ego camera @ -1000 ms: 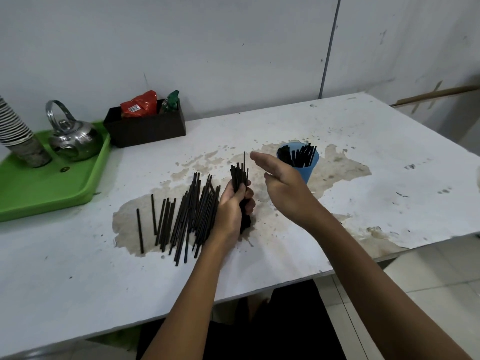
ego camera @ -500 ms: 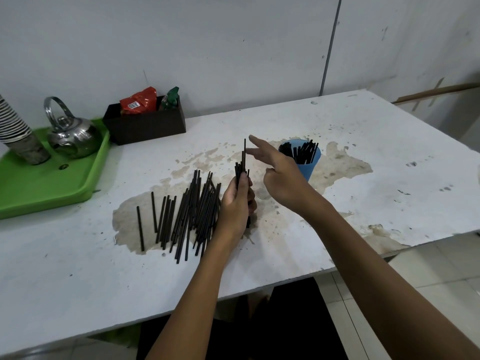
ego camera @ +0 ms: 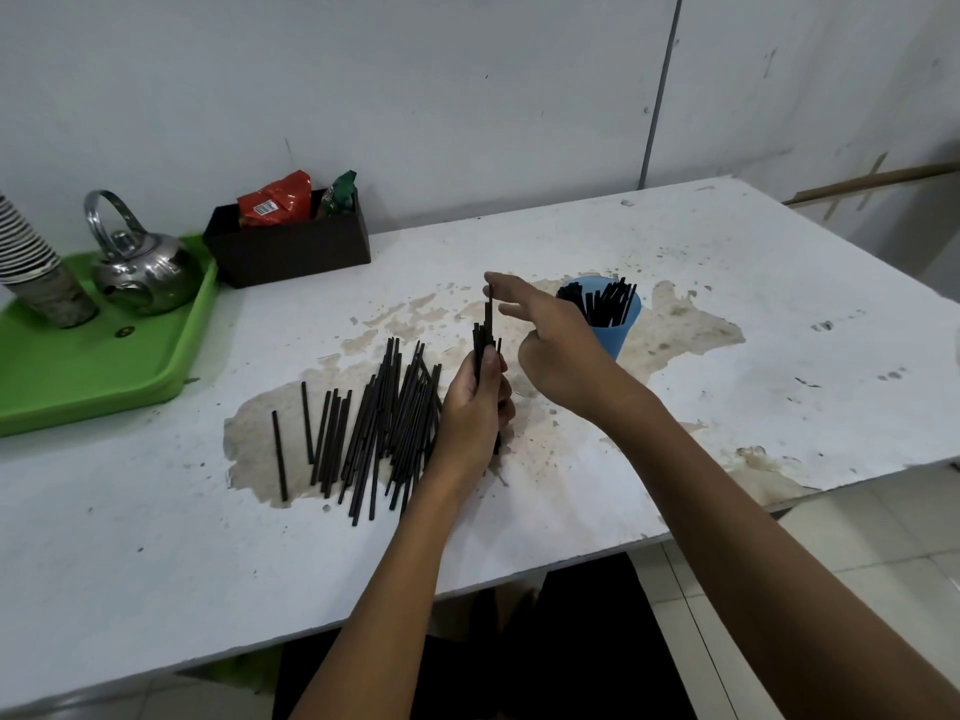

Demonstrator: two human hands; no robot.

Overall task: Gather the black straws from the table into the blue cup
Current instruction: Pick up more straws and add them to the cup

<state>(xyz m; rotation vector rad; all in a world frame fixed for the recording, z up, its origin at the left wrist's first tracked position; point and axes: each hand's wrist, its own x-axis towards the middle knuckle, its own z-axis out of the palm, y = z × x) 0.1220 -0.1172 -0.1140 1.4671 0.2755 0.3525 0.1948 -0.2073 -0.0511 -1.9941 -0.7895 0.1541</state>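
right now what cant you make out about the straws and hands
- Head view: lower part of the held bundle, wrapped by the left hand.
- Base of the blue cup, covered by the right hand.
- Straw counts in the cup and table pile: overlapping, too fine.
- Cup stack, cut off at the left edge.

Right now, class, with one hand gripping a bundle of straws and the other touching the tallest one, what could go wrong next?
1. The left hand grips the bundle low down; pulling the tall straw with the right hand could drag neighbours loose.
2. The blue cup is already crowded with straws, so new ones may snag or tip it.
3. The right forearm could knock the cup behind it.
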